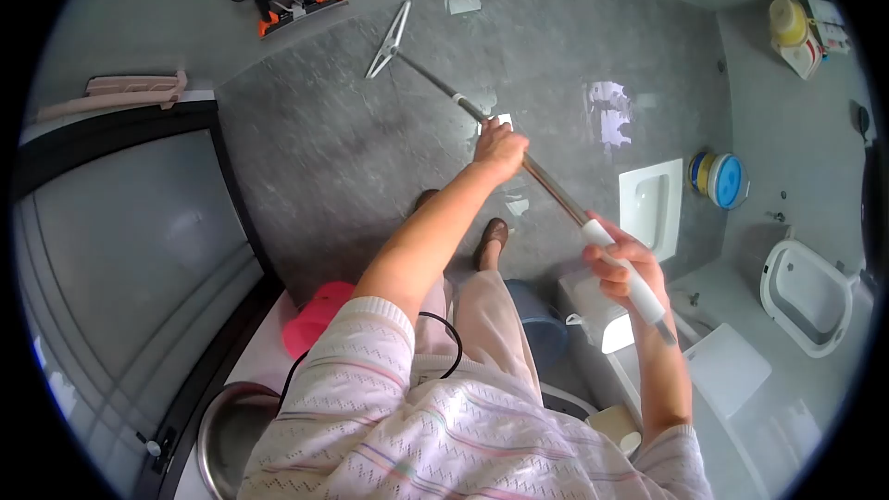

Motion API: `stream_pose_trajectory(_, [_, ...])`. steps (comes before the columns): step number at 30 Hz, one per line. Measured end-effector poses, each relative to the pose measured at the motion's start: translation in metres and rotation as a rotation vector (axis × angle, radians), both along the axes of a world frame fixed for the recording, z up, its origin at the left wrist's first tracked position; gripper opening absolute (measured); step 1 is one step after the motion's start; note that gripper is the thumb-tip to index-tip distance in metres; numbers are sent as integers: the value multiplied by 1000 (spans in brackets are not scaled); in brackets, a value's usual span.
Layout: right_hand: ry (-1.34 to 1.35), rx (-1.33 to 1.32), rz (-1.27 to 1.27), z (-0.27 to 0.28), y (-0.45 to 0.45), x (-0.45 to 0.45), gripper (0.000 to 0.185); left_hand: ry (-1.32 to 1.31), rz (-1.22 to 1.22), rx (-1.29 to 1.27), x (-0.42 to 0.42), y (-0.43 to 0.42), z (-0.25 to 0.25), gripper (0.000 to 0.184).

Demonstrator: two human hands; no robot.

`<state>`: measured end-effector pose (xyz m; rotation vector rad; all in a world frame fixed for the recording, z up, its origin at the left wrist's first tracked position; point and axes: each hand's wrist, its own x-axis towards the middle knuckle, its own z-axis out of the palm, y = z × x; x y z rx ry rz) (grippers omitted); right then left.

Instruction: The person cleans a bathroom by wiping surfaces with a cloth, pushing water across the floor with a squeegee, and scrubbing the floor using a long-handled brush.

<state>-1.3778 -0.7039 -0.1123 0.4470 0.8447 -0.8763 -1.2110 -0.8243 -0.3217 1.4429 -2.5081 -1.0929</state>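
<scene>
Both my hands are on a long-handled floor squeegee (557,193), which runs diagonally across the view. My left hand (500,150) wraps around the middle of its metal pole. Lower down, my right hand (622,264) grips the white sleeve at the near end, fingers curled around it. At the far end the narrow white squeegee head (389,41) rests on the grey floor (324,148) near the wall. Wet, shiny patches (611,113) show on the floor to the right of the pole.
A squat toilet (651,208) is set into the floor at right, beside stacked buckets (722,180). An orange-and-black mop (296,9) leans at the upper left wall. A dark-framed door (139,222) stands left. A pink basin (319,317) and blue bucket (539,322) are near my legs.
</scene>
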Motion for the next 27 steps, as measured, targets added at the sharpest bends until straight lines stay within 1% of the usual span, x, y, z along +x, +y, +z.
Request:
stream_pose_trajectory(3, [-5, 34, -91, 0, 20, -4, 54, -10, -111, 13, -19, 6, 1, 11])
stream_pose_trajectory(5, [33, 69, -132, 5, 45, 2, 62, -25, -209, 1, -32, 15, 2, 12])
stream_pose_trajectory(7, [94, 79, -204, 26, 64, 17, 67, 35, -346, 11, -51, 28, 16, 19])
stream_pose_trajectory(8, [92, 94, -262, 38, 72, 21, 68, 19, -386, -17, -62, 36, 23, 18])
stream_pose_trajectory(9, [88, 104, -322, 48, 79, 24, 68, 55, -399, 0, -65, 42, 27, 17])
stream_pose_trajectory(11, [34, 74, -403, 55, 79, 30, 69, 110, -422, 32, -64, 42, 41, 15])
stream_pose_trajectory(12, [-13, 36, -432, 54, 78, 35, 68, 103, -444, 22, -61, 37, 42, 14])
stream_pose_trajectory(13, [-56, 1, -465, 52, 77, 41, 68, 47, -465, -41, -54, 27, 40, 13])
stream_pose_trajectory(14, [-96, -12, -492, 32, 73, 47, 66, -3, -488, -102, -45, 12, 33, 13])
stream_pose_trajectory(15, [-102, -57, -436, 5, 67, 51, 62, -43, -428, -154, -36, -3, 14, 11])
stream_pose_trajectory(16, [-122, -64, -409, -18, 58, 58, 61, -79, -313, -149, -24, -23, 6, 11])
stream_pose_trajectory(18, [-210, 10, -406, -43, 39, 83, 59, -25, -472, -209, 4, -62, -16, 11])
stream_pose_trajectory(19, [-241, 42, -404, -48, 38, 90, 58, -40, -506, -95, 12, -57, -21, 10])
stream_pose_trajectory(20, [-252, 58, -406, -50, 47, 95, 57, -110, -536, -96, 10, -38, -25, 10])
stream_pose_trajectory(21, [-233, 16, -389, -55, 60, 98, 58, -178, -555, -123, 6, -23, -28, 10])
stream_pose_trajectory(23, [-264, 35, -466, -35, 92, 82, 61, 36, -499, -171, -6, 14, -30, 12])
stream_pose_trajectory(24, [-230, 94, -491, -16, 104, 79, 61, -9, -549, -134, -14, 36, -19, 13])
stream_pose_trajectory(25, [-272, 85, -516, -2, 122, 78, 60, -53, -597, -107, -23, 56, -5, 14])
stream_pose_trajectory(27, [-181, 193, -506, 36, 156, 75, 59, -2, -666, 7, -37, 97, 20, 13])
